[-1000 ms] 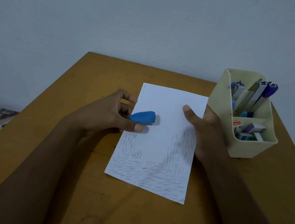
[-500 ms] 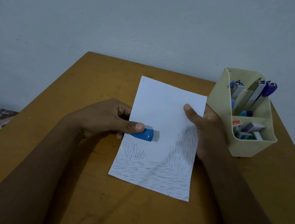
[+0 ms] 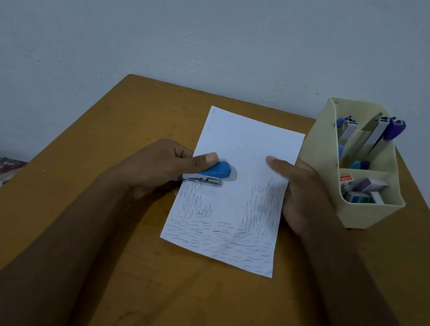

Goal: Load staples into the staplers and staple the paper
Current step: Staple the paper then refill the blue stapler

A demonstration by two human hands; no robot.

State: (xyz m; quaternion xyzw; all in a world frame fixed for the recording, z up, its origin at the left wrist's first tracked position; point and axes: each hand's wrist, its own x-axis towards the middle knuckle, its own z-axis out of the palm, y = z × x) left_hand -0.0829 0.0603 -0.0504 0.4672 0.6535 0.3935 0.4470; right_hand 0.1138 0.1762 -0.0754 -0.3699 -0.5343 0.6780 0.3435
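Observation:
A white sheet of paper (image 3: 244, 150) is held slightly raised over the brown table (image 3: 86, 212); its lower half carries many rows of staples. My left hand (image 3: 156, 167) grips a small blue stapler (image 3: 210, 173) whose jaws sit over the sheet's left edge, thumb on top. My right hand (image 3: 297, 193) pinches the sheet's right edge, thumb on the upper face and fingers hidden beneath.
A cream desk organiser (image 3: 355, 169) stands right of the paper, close to my right hand. It holds more staplers (image 3: 375, 135) upright at the back and small staple boxes (image 3: 365, 191) in front. A wall runs behind the table; patterned floor shows at the left.
The stapler slid down the sheet's left edge toward me, then its top lifted so the metal jaw shows. The paper tilted up and shifted a little; my right hand stayed put.

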